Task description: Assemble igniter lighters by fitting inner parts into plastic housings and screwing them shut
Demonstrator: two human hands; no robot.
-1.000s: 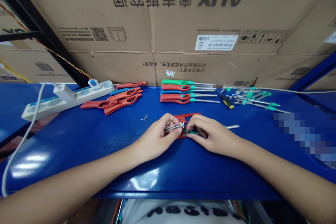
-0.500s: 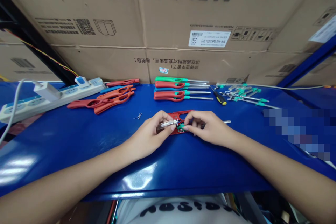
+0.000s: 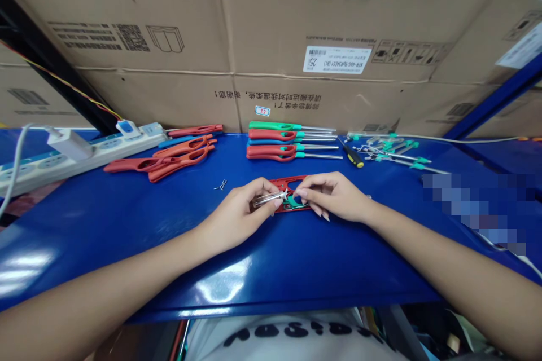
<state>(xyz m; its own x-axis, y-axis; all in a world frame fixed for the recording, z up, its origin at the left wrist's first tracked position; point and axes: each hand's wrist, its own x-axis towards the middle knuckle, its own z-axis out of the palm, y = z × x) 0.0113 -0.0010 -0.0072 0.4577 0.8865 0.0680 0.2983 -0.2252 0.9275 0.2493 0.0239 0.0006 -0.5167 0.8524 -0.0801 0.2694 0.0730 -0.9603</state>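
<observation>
My left hand [image 3: 241, 214] is closed around a clear lighter fuel tank [image 3: 266, 199], whose white end points right. Beneath and beside it, a red lighter shell [image 3: 279, 183] lies on the blue table with its inside facing up. A green trigger [image 3: 293, 202] sits in the shell, close to the tank's white end. My right hand [image 3: 342, 198] hovers at the shell's right part, thumb and forefinger pinched together near the green trigger. Whatever is between those fingertips is too small to make out, and this hand hides the shell's right end.
Finished-looking lighters [image 3: 271, 151] lie stacked behind my hands. Red, orange and blue shells [image 3: 182, 164] lie at left, by a white power strip [image 3: 108, 149]. A screwdriver [image 3: 353, 157] and metal tubes with green parts [image 3: 396, 152] lie at right. Small metal bits [image 3: 222, 185] rest left of centre.
My right fingers have shifted from low on the shell up toward the tank's white end, uncovering the green trigger. My left hand keeps its hold on the tank. The camera view has shifted slightly.
</observation>
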